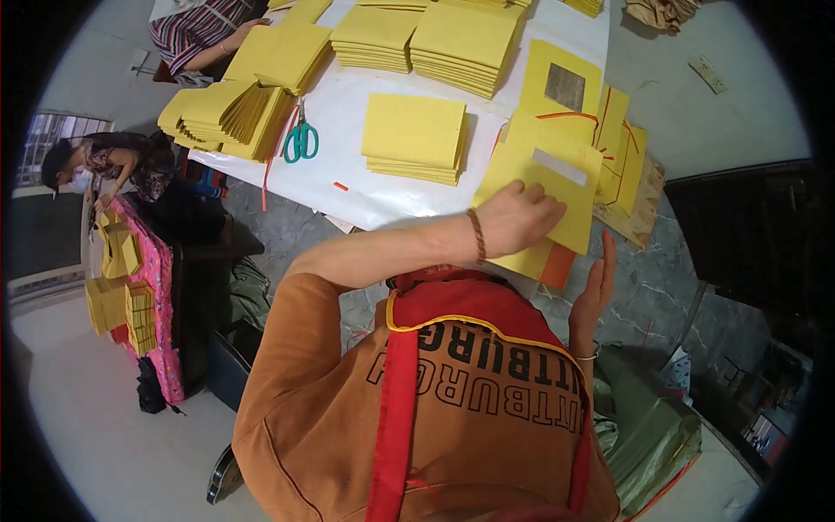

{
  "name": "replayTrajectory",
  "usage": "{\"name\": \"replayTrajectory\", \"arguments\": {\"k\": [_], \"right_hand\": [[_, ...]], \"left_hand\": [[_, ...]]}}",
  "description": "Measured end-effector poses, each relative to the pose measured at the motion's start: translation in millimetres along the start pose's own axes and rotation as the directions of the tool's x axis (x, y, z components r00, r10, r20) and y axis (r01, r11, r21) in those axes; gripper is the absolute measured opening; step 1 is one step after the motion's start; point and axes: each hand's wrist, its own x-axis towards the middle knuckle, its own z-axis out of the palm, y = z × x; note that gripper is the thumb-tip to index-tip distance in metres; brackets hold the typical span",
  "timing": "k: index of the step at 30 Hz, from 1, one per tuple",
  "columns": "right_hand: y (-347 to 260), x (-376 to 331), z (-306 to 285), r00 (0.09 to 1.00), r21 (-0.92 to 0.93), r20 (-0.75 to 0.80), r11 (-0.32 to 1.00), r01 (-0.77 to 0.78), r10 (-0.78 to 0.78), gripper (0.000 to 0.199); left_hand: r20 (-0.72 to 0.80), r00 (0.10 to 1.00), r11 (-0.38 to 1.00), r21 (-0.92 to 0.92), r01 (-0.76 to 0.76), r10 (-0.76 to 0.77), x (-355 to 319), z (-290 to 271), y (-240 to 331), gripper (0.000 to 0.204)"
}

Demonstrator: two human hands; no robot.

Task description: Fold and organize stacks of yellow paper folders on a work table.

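While the right hand [594,283] stands open, fingers straight and pointing away, just beside the flat yellow paper piece with a pale strip [576,204], the left hand [520,215] curls over that piece near the right end of the white-covered counter [383,196]; whether it pinches anything, cannot tell. Left forearm [391,250] runs rightward across the front. Farther: squared stack of folded yellow paper [413,132], teal-handled scissors [301,143].

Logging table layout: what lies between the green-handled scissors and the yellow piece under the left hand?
The head view shows a yellow stack between the scissors and the piece under the left hand, plus a small red scrap nearer the person.
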Motion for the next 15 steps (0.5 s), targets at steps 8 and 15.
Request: {"name": "replayTrajectory", "arguments": {"k": [8, 15], "right_hand": [[21.4, 3.2, -7.5, 1.000, 0.055, -0.003, 0.998, -0.029, 0.029, 0.029], [21.9, 6.1, -1.9, 1.000, 0.049, -0.008, 0.999, -0.003, 0.003, 0.024]], "left_hand": [[-0.379, 0.919, 0.821, 0.488, 0.296, -0.106, -77.8, -50.3, -121.5, 0.042], [0.012, 0.916, 0.867, 0.327, 0.375, -0.401, -120.3, 2.8, -145.1, 0.048]]}}
